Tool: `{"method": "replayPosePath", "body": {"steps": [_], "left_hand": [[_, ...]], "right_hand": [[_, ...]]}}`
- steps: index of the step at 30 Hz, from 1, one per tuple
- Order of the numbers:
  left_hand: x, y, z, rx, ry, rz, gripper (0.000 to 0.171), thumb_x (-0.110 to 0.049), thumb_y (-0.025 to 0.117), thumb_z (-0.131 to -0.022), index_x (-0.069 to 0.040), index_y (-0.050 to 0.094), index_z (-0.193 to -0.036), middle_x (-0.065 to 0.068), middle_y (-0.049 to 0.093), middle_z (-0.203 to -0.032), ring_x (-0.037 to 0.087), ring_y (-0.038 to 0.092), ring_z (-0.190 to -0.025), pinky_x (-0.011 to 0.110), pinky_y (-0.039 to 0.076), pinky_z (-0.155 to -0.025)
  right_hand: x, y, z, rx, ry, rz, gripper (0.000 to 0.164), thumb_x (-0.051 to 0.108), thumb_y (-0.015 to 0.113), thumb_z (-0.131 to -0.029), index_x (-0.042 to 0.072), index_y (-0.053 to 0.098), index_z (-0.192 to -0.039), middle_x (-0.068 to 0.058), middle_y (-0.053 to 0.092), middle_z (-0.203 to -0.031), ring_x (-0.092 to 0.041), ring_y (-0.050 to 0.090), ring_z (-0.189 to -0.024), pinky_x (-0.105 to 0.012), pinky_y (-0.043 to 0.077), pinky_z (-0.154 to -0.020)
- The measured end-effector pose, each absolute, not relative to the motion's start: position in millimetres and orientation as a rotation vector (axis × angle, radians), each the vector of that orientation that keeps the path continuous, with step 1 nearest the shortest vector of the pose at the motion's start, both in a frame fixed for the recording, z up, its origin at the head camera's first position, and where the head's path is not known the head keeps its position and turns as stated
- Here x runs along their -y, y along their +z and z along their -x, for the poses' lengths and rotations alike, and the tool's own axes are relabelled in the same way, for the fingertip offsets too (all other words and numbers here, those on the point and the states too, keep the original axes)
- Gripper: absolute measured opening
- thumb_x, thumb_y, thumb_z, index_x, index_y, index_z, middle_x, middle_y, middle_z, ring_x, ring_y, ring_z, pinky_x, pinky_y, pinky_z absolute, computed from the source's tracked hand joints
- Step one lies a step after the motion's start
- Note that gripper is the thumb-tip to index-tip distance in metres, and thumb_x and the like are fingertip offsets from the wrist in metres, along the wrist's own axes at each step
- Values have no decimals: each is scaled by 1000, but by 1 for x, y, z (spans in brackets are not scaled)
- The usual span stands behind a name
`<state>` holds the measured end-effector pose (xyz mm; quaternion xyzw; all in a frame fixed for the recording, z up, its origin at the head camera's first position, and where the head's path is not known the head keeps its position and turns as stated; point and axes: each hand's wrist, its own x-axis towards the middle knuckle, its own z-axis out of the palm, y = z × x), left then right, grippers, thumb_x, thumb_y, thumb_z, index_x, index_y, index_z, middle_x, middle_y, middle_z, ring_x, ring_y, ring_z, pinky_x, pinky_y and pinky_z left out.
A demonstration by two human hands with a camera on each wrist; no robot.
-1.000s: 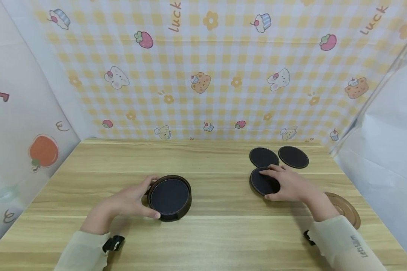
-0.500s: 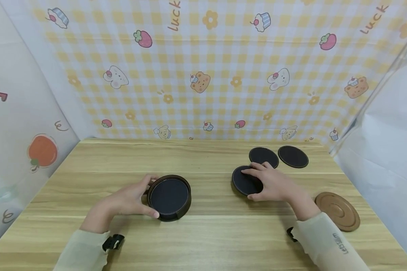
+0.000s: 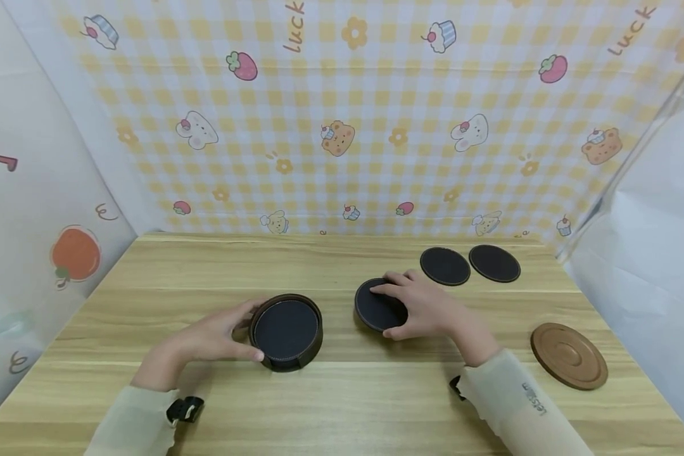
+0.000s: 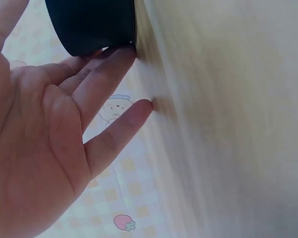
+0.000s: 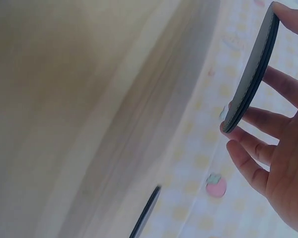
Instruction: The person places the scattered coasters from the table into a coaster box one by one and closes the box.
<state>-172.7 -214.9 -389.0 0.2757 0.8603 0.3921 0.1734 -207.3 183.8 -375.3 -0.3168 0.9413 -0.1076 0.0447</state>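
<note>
In the head view, my left hand (image 3: 213, 339) is around the left side of a round black coaster holder (image 3: 312, 347), thumb at the front rim. A black coaster (image 3: 287, 329) lies inside it; anything beneath is hidden. The left wrist view shows several fingers touching the holder's dark wall (image 4: 92, 27). To the right, my right hand (image 3: 427, 307) pinches a round black coaster (image 3: 376, 307) between thumb and fingertips. In the right wrist view this coaster (image 5: 253, 69) is tilted and off the table; its edge looks layered, so it may be two together.
Two black coasters (image 3: 445, 266) (image 3: 494, 263) lie flat at the back right of the wooden table (image 3: 342, 405). A round brown wooden lid-like disc (image 3: 570, 356) rests near the right edge. A checked cloth (image 3: 365, 95) hangs behind the table.
My right hand has carried the coaster leftward, from near the two back coasters towards the holder. The brown disc is now fully uncovered by the arm. My left hand has barely shifted.
</note>
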Motion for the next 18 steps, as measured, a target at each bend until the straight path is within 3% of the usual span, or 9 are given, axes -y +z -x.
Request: {"method": "replayPosePath", "body": {"steps": [7, 18], "left_hand": [[218, -392, 176, -2391, 1133, -690, 94, -34, 82, -81, -2, 30, -152, 21, 47, -149, 47, 40, -139, 66, 30, -112], [220, -390, 176, -2399, 1121, -699, 90, -32, 82, -82, -2, 33, -150, 22, 48, -147, 47, 43, -137, 66, 32, -111]], "right_hand": [[-153, -369, 207, -2818, -319, 1087, 75, 53, 75, -77, 29, 52, -144, -10, 43, -153, -27, 47, -125, -44, 50, -94], [-108, -363, 205, -2757, -307, 1209, 74, 55, 73, -78, 31, 50, -145, -8, 40, -155, -25, 44, -127, -41, 49, -97]]}}
